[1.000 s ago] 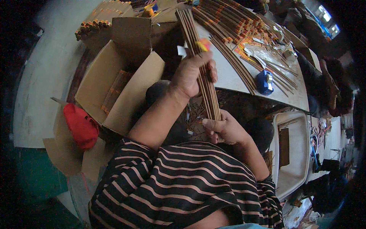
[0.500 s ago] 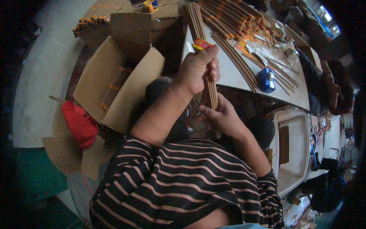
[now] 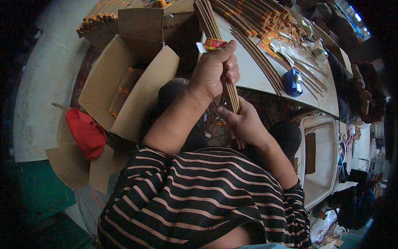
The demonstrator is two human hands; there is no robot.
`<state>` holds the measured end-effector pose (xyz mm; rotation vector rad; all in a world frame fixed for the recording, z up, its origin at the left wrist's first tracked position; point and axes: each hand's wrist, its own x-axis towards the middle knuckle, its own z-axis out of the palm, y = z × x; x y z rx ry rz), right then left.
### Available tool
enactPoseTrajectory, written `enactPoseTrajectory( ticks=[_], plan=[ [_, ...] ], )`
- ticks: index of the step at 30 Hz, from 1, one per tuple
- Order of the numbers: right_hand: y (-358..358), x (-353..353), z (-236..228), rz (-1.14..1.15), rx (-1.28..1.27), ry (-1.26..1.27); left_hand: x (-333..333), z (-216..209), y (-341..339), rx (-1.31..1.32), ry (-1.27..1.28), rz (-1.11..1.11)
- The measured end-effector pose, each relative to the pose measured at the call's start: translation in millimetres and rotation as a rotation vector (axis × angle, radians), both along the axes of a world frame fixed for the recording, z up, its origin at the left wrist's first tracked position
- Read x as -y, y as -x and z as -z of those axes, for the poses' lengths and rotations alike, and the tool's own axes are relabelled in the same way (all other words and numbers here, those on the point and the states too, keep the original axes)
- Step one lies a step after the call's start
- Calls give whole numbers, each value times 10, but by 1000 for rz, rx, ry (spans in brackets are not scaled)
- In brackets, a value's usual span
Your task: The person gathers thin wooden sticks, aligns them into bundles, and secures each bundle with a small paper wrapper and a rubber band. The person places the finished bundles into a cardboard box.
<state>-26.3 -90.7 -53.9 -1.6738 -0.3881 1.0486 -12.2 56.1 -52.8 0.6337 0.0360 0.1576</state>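
Observation:
My left hand (image 3: 213, 70) is closed around a bundle of long brown incense sticks (image 3: 209, 21). Just above its thumb a red and yellow paper band (image 3: 214, 43) lies across the sticks, and a white end of paper pokes out on the left. Lower down, my right hand (image 3: 245, 122) grips the same bundle near its bottom end, thumb on the near side. The bundle stands slanted, its top leaning left over the table edge. Part of it is hidden behind my fingers.
On the white table (image 3: 265, 81) lie loose sticks, banded bundles (image 3: 265, 20) and a blue tape dispenser (image 3: 292, 82). To my left an open cardboard box (image 3: 97, 87) holds banded bundles, beside a red cloth (image 3: 86, 135). A white plastic tub (image 3: 333, 162) stands at right.
The paper band, tilted before, now sits more level around the sticks, with its white end showing at left. Both hands keep their hold on the bundle; the view has shifted slightly.

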Motion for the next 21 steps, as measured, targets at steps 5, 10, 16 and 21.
enactPoseTrajectory(
  ticks=[5,10,16,21],
  plan=[
    [-57,-16,407,69,532,-139,56,17,-45,-87,-39,-107],
    [-108,34,105,-70,-208,-191,-30,-3,1,20,37,-9],
    [-73,-81,213,43,198,31,-14,74,-64,-66,-34,-73],
    [-83,-86,130,29,68,-32,-59,170,-101,-25,52,-4]
  ],
)
